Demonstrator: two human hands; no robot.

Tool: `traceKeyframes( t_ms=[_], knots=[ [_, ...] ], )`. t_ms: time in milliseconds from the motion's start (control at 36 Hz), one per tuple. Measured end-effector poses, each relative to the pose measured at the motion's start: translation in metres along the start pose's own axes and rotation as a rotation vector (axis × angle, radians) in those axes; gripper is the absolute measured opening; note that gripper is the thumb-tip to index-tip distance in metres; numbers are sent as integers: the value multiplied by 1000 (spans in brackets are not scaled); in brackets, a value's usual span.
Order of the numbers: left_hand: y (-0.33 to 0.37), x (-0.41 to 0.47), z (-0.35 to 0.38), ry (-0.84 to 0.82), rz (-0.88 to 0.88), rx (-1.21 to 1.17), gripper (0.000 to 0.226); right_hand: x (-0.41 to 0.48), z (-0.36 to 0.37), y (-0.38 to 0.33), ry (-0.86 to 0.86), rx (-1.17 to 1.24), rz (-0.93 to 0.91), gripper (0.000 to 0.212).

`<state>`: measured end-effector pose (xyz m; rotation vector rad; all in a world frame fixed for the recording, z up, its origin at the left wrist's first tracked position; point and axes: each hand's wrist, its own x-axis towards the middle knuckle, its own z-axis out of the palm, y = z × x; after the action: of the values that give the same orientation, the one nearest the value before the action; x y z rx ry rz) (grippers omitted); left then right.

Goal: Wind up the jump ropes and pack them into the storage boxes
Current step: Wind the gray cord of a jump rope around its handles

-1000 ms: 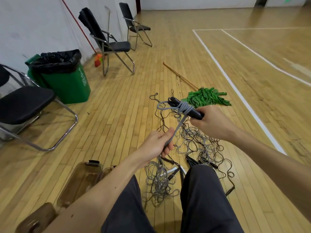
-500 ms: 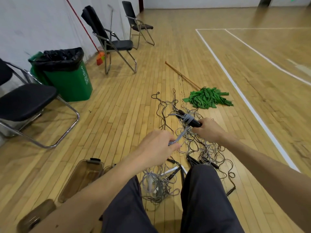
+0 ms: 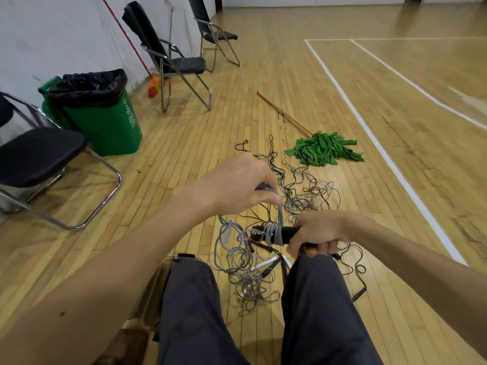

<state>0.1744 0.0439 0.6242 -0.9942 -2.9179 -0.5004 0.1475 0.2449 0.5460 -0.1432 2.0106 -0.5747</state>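
My right hand (image 3: 317, 231) grips black jump rope handles (image 3: 286, 232) held level above my knees, with grey rope (image 3: 274, 233) wound round them. My left hand (image 3: 237, 187) is raised above the handles and pinches the grey cord, which runs taut down to the wraps. A tangle of grey and black jump ropes (image 3: 297, 196) lies on the wooden floor between and beyond my legs. A brownish clear storage box (image 3: 158, 283) shows partly behind my left arm and leg.
A green mop head (image 3: 324, 151) with a wooden stick lies beyond the ropes. A green bin (image 3: 105, 119) with a black bag stands at the left, with folding chairs (image 3: 179, 64) along the wall. A white court line (image 3: 382, 151) runs on the right.
My left hand has risen above the handles, pulling the grey cord up and over. My right hand with the handles has come lower and nearer to my knees. The view tilted down.
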Motion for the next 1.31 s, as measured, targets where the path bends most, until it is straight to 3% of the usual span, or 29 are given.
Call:
traceKeyframes(
  t_ms=[194,472,583,667,750,833,889,972,1111,1306],
  knots=[
    [-11,7,7,29,-72,-194,17,-28,8,-10,-133,-179,-119,23],
    [-33,2,35,-15,-256,-722,23,-57,5,-17,-62,-158,-402,28],
    [-41,0,45,-39,-322,-821,23,-64,-4,-18,79,-70,-503,26],
    [-44,-4,50,-62,-308,-889,5,-68,-12,-21,236,-3,-562,24],
    [-36,-3,56,-29,-375,-948,17,-68,-13,-26,383,35,-601,21],
    [-31,-2,63,-17,-351,-1028,37,-65,-14,-30,513,112,-637,44],
    [-31,-2,69,-18,-319,-1065,49,-62,-15,-32,582,107,-700,34],
    [-36,-4,82,-30,-329,-1055,45,-59,-19,-34,693,51,-725,9],
    [-52,-15,111,-86,-388,-1013,32,-63,-32,-34,749,150,-736,3],
    [-67,-25,156,-127,-620,-1004,35,-86,-64,-42,844,340,-732,19]
  ],
)
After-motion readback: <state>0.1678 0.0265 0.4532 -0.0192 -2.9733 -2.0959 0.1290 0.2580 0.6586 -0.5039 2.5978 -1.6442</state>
